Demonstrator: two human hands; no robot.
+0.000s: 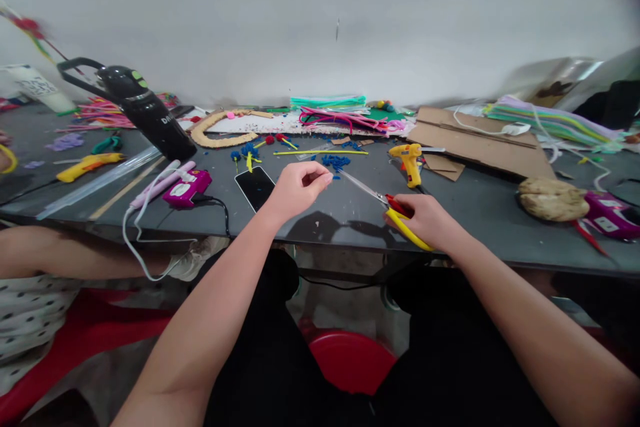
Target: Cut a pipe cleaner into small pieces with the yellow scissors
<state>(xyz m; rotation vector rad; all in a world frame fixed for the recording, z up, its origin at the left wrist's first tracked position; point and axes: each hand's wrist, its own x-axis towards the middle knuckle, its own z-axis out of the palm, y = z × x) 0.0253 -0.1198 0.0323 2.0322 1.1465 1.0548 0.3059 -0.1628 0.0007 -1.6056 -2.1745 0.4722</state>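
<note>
My right hand (425,219) grips scissors (367,188) with red and yellow handles, the blades pointing left toward my other hand. Thumb and forefinger of my left hand (303,187) are pinched together above the table; what lies between them, if anything, is too small to make out. A pile of short blue pieces (336,161) lies just beyond the blade tips. Partly behind my left wrist is a phone (255,187) lying flat. A yellow pipe cleaner (320,153) stretches across the table behind the blue pile.
A yellow glue gun (411,161) stands right of the pile, near cardboard sheets (475,140). To the left are a black bottle (150,117), a purple box (187,188) with cables and another yellow glue gun (90,165). Pink pipe cleaners (345,120) lie at the back.
</note>
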